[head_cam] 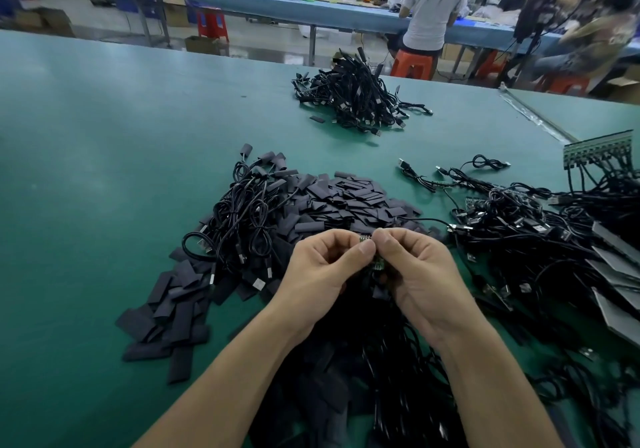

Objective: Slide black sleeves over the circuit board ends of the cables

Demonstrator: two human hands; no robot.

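My left hand [323,271] and my right hand [417,274] meet above the green table [104,170], fingertips together. Between them they pinch a small green circuit board [377,263] at the end of a black cable [422,220] that arcs off to the right. Whether a sleeve is on the board I cannot tell; the fingers hide most of it. A heap of flat black sleeves [346,201] lies just beyond my hands and spreads to the lower left. Sleeved cables [242,219] lie on the heap's left side.
A tangle of bare-board cables [540,239] fills the right side, with a strip of joined boards [597,151] at the far right. Another cable pile [353,97] sits further back. People sit on orange stools at a blue bench beyond the table.
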